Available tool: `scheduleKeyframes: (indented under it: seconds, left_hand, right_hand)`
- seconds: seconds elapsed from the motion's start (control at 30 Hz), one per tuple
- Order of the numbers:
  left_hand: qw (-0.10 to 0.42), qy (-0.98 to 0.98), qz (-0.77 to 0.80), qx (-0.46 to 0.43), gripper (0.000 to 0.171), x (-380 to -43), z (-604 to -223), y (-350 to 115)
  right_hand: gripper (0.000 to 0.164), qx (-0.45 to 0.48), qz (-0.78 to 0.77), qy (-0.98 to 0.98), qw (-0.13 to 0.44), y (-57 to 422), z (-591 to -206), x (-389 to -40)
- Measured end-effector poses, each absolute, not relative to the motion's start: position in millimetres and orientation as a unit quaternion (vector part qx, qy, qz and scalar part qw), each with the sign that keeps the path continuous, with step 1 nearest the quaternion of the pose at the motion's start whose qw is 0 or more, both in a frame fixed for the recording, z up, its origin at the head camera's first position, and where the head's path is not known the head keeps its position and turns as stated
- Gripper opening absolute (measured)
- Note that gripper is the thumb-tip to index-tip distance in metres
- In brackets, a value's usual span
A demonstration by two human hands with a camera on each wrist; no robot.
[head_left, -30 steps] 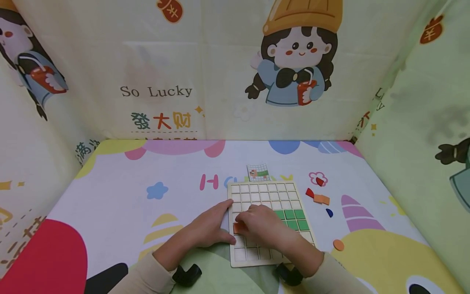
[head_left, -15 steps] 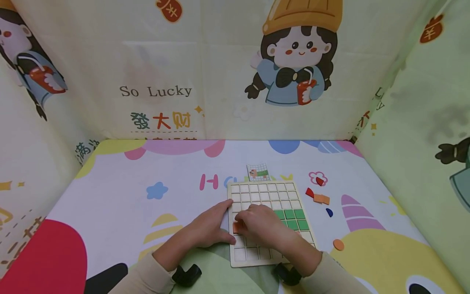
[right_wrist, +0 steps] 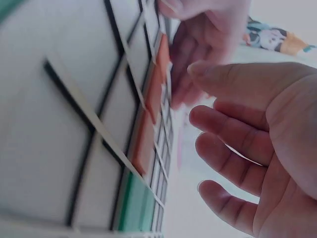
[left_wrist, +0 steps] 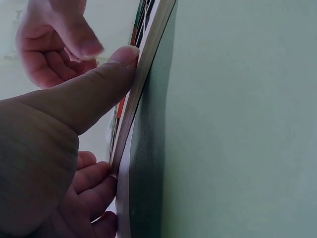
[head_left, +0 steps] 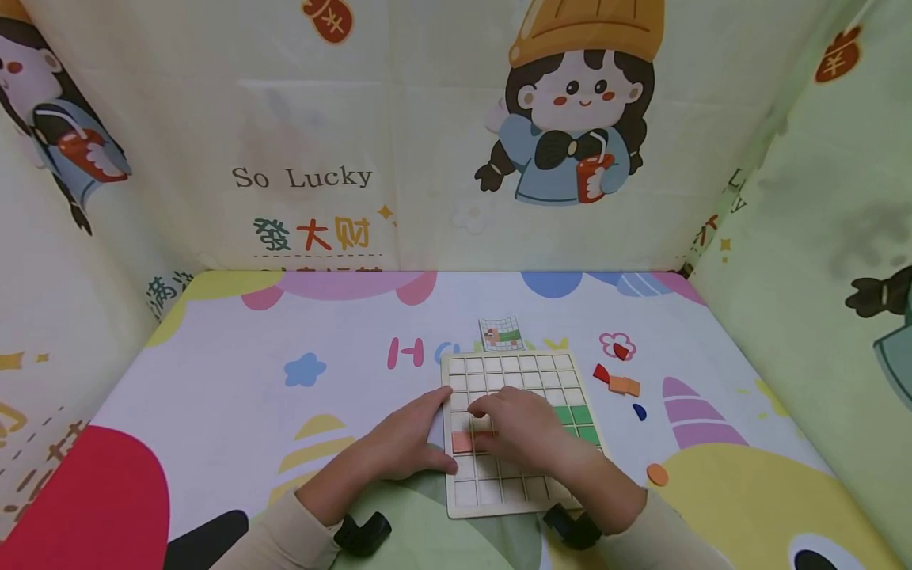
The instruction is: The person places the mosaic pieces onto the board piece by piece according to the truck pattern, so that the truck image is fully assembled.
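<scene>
A light grid board (head_left: 466,495) lies on the table, with thin raised lines forming square cells. My left hand (head_left: 402,435) is spread at its left edge; thumb and fingertips touch the rim, as the left wrist view also shows with the thumb (left_wrist: 106,89). My right hand (head_left: 527,431) hovers over the middle of the board with loosely bent fingers, nothing between them. Left of it an orange-red tile (head_left: 461,442) lies in the board's left column; the right wrist view shows orange tiles (right_wrist: 144,141) beside a green tile (right_wrist: 133,203). Green tiles (head_left: 573,415) fill cells at the right.
Behind the board lies a small pattern card (head_left: 502,335). To the right are loose red pieces (head_left: 601,373), orange pieces (head_left: 624,386), a blue half-round piece (head_left: 640,412) and an orange disc (head_left: 657,475). A cartoon-printed cloth wall (head_left: 427,134) stands behind the table.
My right hand has let go of the orange-red tile, lifted and shifted right, its fingers parting. The tile now shows flat in the board's left column. My left hand has stayed at the edge.
</scene>
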State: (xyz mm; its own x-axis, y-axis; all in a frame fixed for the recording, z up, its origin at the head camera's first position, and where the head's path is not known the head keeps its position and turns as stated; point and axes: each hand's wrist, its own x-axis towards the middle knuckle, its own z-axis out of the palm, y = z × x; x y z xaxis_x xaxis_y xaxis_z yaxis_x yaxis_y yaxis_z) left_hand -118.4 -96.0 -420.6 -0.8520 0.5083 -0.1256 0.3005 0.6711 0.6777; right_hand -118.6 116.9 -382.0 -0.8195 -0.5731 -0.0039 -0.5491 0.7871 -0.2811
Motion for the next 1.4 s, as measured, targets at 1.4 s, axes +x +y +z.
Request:
scheduleKeyframes:
  seconds: [1.4]
  left_hand:
    - [0.16, 0.899, 0.345, 0.216, 0.104, -118.5, -420.7, -94.8]
  right_hand:
    - [0.044, -0.134, -0.182, 0.974, 0.013, 275.8, -381.2, -133.7]
